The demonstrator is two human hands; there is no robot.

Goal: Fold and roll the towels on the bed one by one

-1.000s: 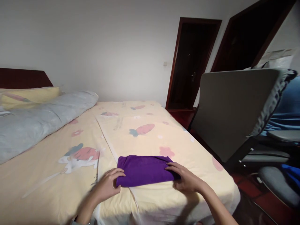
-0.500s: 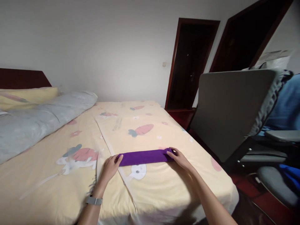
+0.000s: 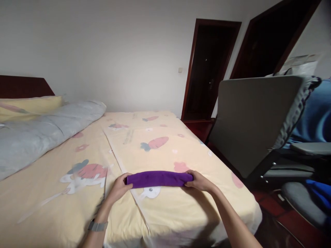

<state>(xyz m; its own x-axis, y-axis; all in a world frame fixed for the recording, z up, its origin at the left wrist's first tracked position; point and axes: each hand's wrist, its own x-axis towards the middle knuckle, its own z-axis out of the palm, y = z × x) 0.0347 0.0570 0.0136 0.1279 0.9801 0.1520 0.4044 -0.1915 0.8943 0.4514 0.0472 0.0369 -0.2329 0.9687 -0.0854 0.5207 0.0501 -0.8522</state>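
A long, narrow band of folded purple cloth (image 3: 159,179) stretches between my two hands, over the near part of the bed (image 3: 170,206). My left hand (image 3: 121,187) pinches its left end, thumb in front and fingers behind; a grey watch band is on that wrist. At the right end, my right hand (image 3: 198,180) grips the cloth the same way. The band bows slightly upward in the middle and partly covers a white printed animal on the yellow sheet. Fingers behind the cloth are partly hidden.
A grey rolled quilt (image 3: 51,129) and a yellow pillow (image 3: 31,105) lie at the left, by a dark headboard (image 3: 23,86). Right of the bed stands a grey chair (image 3: 253,120) with blue cloth (image 3: 315,113) behind it. A dark door (image 3: 207,72) is beyond.
The purple cloth has moved slightly nearer to me and its middle now bows upward. Both hands have turned, with their thumbs lower on the front of the cloth.
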